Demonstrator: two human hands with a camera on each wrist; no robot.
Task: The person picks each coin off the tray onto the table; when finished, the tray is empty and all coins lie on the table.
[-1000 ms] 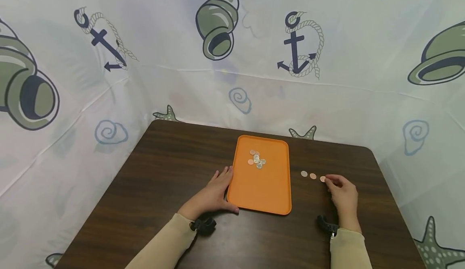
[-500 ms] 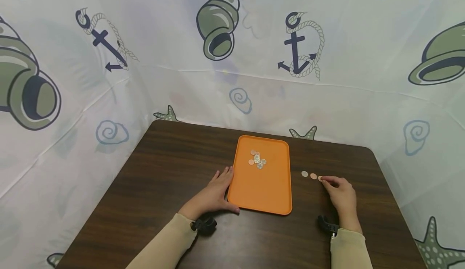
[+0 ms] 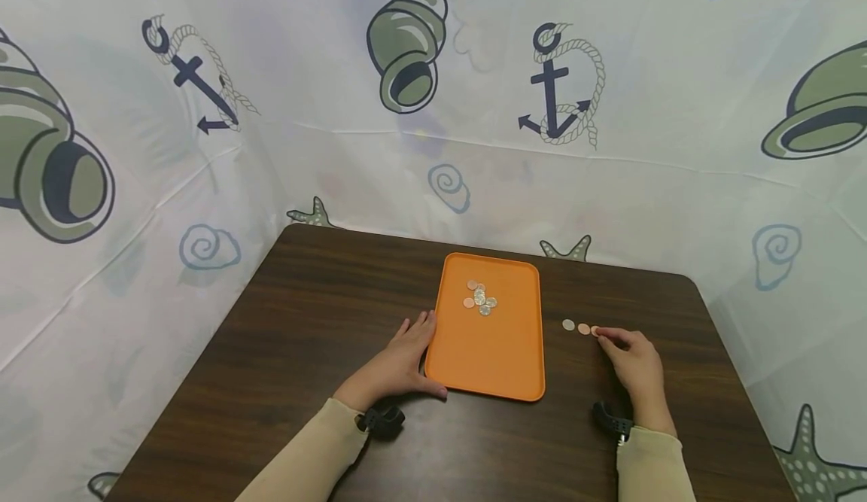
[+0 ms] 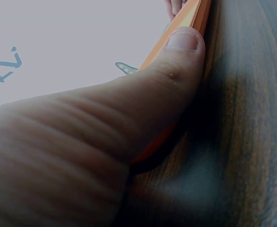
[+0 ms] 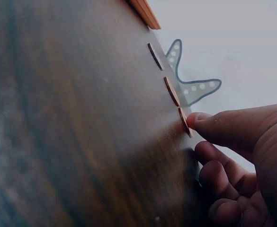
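My left hand (image 3: 396,363) lies at the near left corner of an orange tray (image 3: 484,355), fingers spread along its left side and thumb against its front edge. On the tray sits a loose cluster of several coins (image 3: 479,299), silver and copper. Right of the tray, a silver coin (image 3: 568,325) and a copper coin (image 3: 584,329) lie flat in a row. My right hand (image 3: 637,363) pinches another copper coin (image 5: 184,122) between thumb and index finger at the row's right end. That coin is flat on the table and almost touches its neighbour; the fingertips partly cover it.
Everything stands on a dark wood-grain table (image 3: 325,291) with rounded far corners. A white cloth (image 3: 305,58) printed with shells, anchors and starfish hangs behind and beside it. Each wrist carries a black strap mount (image 3: 382,421).
My right hand has slid its copper coin a short way left along the table, closing the gap to the middle coin. My left hand and the tray have stayed in place.
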